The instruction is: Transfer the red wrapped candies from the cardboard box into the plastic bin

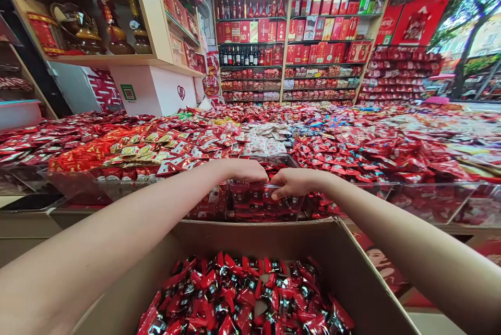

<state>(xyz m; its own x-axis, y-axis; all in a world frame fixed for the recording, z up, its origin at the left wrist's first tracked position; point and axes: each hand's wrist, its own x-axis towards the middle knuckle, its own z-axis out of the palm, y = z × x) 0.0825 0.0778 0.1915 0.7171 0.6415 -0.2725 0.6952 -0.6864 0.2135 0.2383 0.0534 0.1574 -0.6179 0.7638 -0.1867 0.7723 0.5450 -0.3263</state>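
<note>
Candies: small red-and-black wrapped sweets point(264, 204) fill a clear plastic bin point(291, 215) at the front edge of the desk point(23, 223), in the middle of the spread of red packets.
Left hand: the left hand point(246, 170) lies palm down over the bin's top, fingers curled onto the sweets; what it grips is hidden.
Right hand: the right hand point(291, 183) is pinched shut on one or more of the sweets at the bin's near rim, just beside the left.
Carton: an open cardboard box point(352, 277) below the arms holds a heap of the same sweets.
Handling: each piece looks light, and the glossy wrappers likely slide and crackle.
Hold: a scooping handful or a pinch at a twisted wrapper end should suit; squeezing hard seems needless.
Bin: its thin clear walls probably flex.
</note>
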